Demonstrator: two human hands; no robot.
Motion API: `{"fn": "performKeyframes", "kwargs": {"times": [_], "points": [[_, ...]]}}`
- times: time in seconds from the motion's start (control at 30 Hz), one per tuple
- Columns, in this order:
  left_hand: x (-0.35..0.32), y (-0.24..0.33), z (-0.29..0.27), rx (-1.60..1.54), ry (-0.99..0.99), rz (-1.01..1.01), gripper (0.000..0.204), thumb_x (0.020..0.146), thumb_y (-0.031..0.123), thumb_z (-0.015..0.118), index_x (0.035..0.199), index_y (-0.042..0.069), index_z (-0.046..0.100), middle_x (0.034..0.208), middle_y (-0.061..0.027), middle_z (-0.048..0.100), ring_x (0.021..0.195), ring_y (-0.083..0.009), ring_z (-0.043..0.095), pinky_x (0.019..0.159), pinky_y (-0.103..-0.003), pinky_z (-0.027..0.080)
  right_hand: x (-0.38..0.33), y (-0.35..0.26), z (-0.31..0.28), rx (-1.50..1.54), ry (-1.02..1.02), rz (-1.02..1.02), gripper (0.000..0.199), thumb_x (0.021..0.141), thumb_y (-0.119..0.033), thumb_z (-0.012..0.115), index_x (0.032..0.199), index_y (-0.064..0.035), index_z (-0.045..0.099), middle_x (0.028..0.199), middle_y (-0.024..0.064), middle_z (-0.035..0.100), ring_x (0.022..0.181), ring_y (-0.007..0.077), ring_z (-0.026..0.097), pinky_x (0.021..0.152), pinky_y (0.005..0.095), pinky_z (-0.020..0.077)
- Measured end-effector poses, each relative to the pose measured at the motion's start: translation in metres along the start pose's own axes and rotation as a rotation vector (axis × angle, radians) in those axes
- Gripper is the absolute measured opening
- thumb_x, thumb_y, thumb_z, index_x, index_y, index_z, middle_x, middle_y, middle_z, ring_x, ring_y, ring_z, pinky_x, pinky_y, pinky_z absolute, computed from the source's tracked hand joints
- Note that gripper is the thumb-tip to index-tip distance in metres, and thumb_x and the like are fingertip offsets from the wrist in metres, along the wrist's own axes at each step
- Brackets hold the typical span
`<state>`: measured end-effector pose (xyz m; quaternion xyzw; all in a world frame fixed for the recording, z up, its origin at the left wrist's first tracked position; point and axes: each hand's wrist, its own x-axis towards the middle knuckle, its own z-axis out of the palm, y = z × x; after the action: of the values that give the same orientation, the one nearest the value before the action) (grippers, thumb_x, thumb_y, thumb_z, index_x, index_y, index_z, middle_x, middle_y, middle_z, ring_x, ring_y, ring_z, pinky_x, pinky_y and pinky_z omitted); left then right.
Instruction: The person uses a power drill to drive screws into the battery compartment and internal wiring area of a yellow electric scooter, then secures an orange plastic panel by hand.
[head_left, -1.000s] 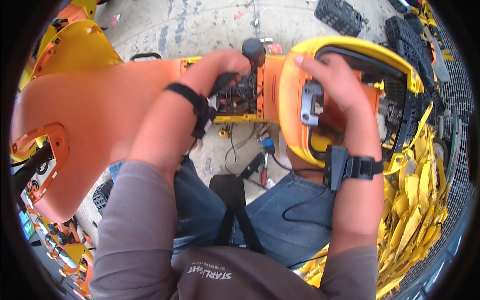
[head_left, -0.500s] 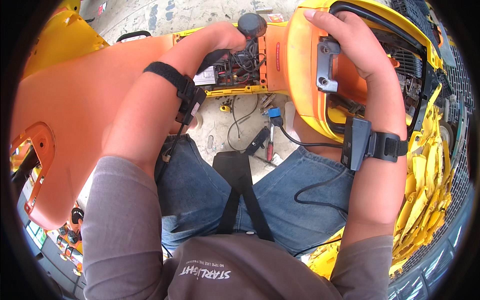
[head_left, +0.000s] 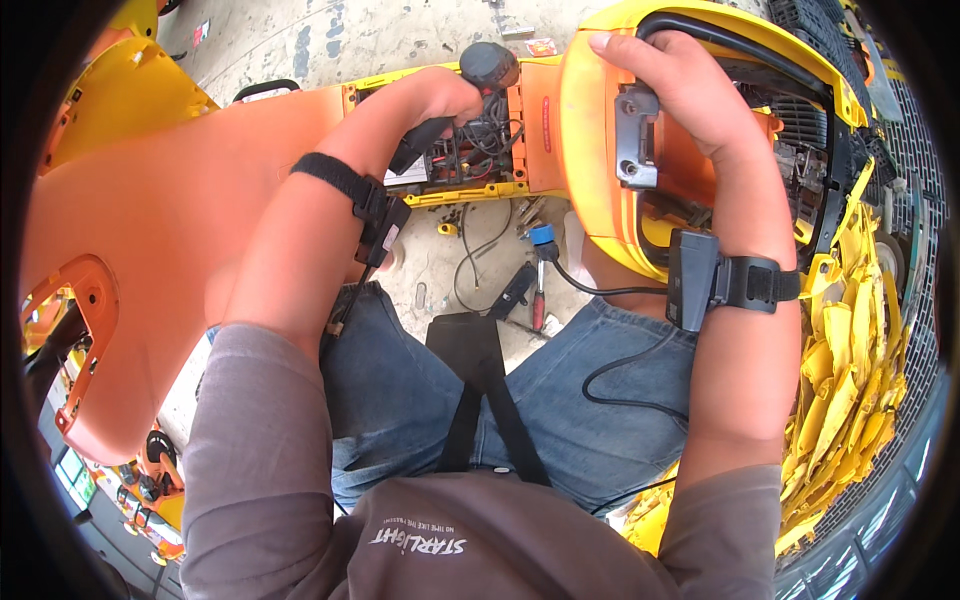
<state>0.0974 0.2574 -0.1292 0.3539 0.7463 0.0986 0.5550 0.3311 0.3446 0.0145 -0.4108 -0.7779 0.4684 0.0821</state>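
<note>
Head view shows the left hand gripping a black-handled tool at 12 o'clock, right hand clasping the yellow housing; the tool could snag the wires.

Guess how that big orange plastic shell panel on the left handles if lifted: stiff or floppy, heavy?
The orange shell panel looks like thin moulded plastic, so probably light for its size. Its broad curved form with cut-outs suggests it holds shape but may flex some at the edges. Its spread likely makes it awkward for one hand; the left hand is on a dark tool instead.
</note>
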Motion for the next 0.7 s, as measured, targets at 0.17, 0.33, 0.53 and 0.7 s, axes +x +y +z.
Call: {"fn": "performKeyframes", "kwargs": {"times": [0.17,0.33,0.53,0.7], "points": [[0.009,-0.007,-0.002,-0.084,-0.004,-0.042,0.016,0.066,0.008,0.064,0.078,-0.003,0.067,0.073,-0.0119,0.063,0.059,-0.0204,0.061,0.051,-0.034,0.049,0.000,-0.001,-0.001,-0.054,0.025,0.014,0.053,0.085,-0.053,0.068,0.093,0.0002,0.071,0.072,0.0009,0.062,0.061,0.0114,0.058,0.056,0.0282,0.0463],[-0.007,0.000,-0.002,-0.114,0.039,-0.021,0.012,0.065,0.009,0.061,0.070,-0.003,0.062,0.070,-0.0138,0.061,0.059,-0.0232,0.061,0.052,-0.038,0.049,0.000,-0.003,-0.002,-0.066,0.009,0.024,0.054,0.086,-0.053,0.068,0.092,0.0007,0.071,0.071,0.0010,0.061,0.061,0.0118,0.058,0.055,0.0287,0.0460],[-0.003,-0.005,-0.001,-0.136,0.011,-0.033,0.015,0.064,0.009,0.061,0.073,-0.003,0.063,0.070,-0.0147,0.062,0.060,-0.0237,0.061,0.053,-0.038,0.049,0.001,-0.004,-0.006,-0.049,-0.070,0.071,0.060,0.088,-0.051,0.067,0.103,0.0072,0.070,0.084,0.0045,0.067,0.077,0.0109,0.060,0.069,0.0268,0.0481],[-0.003,0.000,-0.003,-0.124,-0.019,-0.056,0.021,0.064,0.009,0.065,0.081,-0.003,0.068,0.075,-0.0127,0.064,0.061,-0.0213,0.062,0.051,-0.034,0.049,0.000,-0.004,-0.005,-0.001,-0.064,0.047,0.062,0.089,-0.051,0.067,0.105,0.0086,0.069,0.088,0.0054,0.068,0.078,0.0110,0.060,0.069,0.0273,0.0494]]}}
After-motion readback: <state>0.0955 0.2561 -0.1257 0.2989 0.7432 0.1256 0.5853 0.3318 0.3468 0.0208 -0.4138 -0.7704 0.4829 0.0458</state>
